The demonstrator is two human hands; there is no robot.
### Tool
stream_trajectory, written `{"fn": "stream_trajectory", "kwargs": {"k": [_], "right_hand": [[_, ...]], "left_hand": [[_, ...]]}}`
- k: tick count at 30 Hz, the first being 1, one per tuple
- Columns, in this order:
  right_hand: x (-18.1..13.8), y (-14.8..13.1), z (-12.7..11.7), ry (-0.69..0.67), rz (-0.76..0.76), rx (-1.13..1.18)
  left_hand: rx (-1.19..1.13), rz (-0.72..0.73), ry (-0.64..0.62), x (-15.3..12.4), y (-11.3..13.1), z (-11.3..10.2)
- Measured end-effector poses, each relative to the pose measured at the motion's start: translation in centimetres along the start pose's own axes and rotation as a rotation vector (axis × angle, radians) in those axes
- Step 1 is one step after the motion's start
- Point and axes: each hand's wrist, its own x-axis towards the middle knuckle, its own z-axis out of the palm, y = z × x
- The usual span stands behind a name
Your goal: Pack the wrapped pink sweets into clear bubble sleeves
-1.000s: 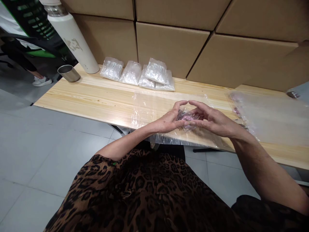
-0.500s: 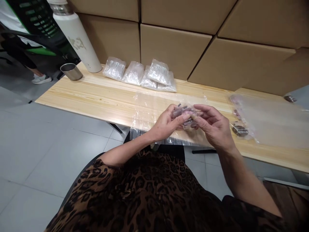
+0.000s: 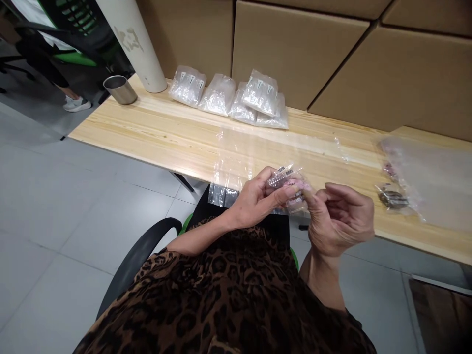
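Both hands are raised in front of the wooden table, just at its near edge. My left hand pinches a small clear plastic bag with pink items inside. My right hand has its fingers curled and grips the bag's right end. A large clear plastic sheet lies flat on the table behind my hands.
Several filled clear bags lie in a row at the back, against stacked cardboard boxes. A white bottle and a metal cup stand at the far left. More bags with dark and pink pieces lie on the right. A chair armrest is below.
Both hands have lifted the small bag off the plastic sheet and drawn it back toward my body. The view has shifted down and left.
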Motion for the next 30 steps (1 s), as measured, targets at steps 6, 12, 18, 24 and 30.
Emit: {"fn": "stream_trajectory", "kwargs": {"k": [6,12,18,24,30], "right_hand": [[-1.1,0.4,-0.4,0.017,0.018,-0.015],[-1.4,0.9,-1.4,-0.005,0.031,-0.014],[-0.3,1.3,-2.4,-0.24,0.079,0.12],[1.1,1.4,-4.0,-0.635,0.203,0.24],[2.1,1.0,-4.6,-0.717,0.199,0.228]], "left_hand": [[0.224,-0.025,-0.011,-0.5,-0.3,-0.3],[0.21,-0.044,-0.094,-0.9,-0.1,-0.4],[0.379,0.015,-0.141,-1.1,0.8,-0.9],[0.381,0.007,-0.248,-1.4,1.0,-1.3],[0.243,-0.039,-0.191,-1.3,0.6,-0.7]]}}
